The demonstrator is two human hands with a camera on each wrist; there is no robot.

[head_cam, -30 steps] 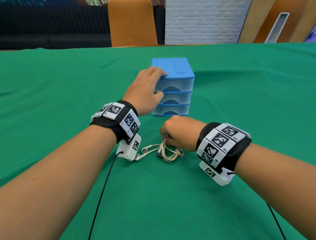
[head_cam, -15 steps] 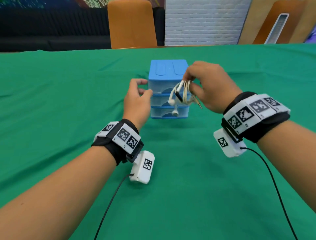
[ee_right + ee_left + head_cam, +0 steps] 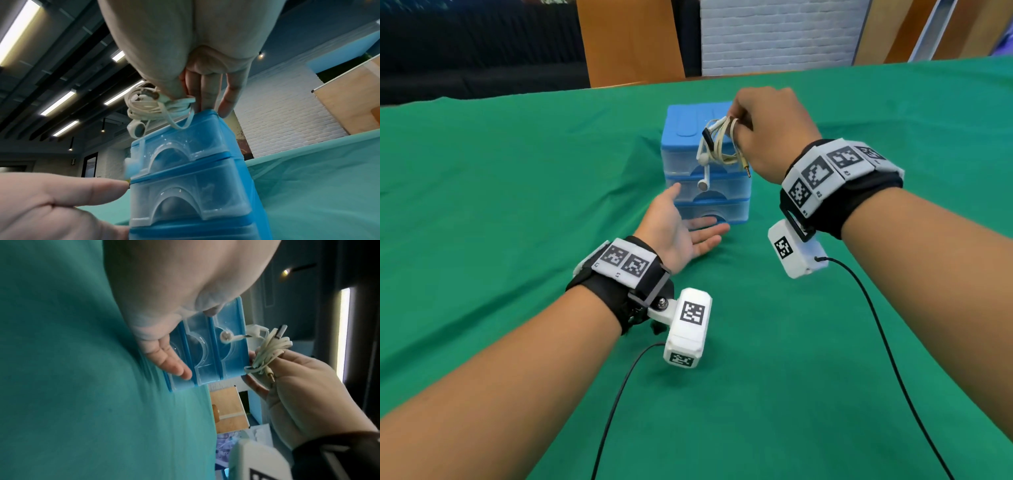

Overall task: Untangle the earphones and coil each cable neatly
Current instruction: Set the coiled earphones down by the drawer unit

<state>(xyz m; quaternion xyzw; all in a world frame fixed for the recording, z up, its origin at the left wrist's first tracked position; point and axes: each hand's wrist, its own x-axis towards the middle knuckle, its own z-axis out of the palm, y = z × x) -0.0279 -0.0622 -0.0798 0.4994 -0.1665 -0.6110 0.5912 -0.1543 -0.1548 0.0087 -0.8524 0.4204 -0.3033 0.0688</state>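
Note:
My right hand (image 3: 767, 133) holds a tangled bundle of cream-white earphones (image 3: 717, 145) in the air, in front of the top of a small blue drawer unit (image 3: 688, 130). One earbud (image 3: 703, 185) dangles below the bundle and the gold plug (image 3: 746, 169) sticks out beside my palm. The right wrist view shows the bundle (image 3: 152, 107) pinched under my thumb, with other fingers reaching the unit's top. My left hand (image 3: 681, 226) lies palm up and flat-fingered under the bundle, in front of the lowest drawer; the left wrist view shows its fingers (image 3: 168, 365) beside the drawer fronts.
The blue three-drawer unit (image 3: 185, 162) stands mid-table on a green cloth (image 3: 500, 205). Black wrist-camera cables (image 3: 887, 342) trail across the cloth toward me. An orange chair (image 3: 630, 41) stands behind the table's far edge.
My right hand lifted the earphones off the cloth and carried them up in front of the drawer unit. My left hand left the unit's top, dropped low and turned palm up.

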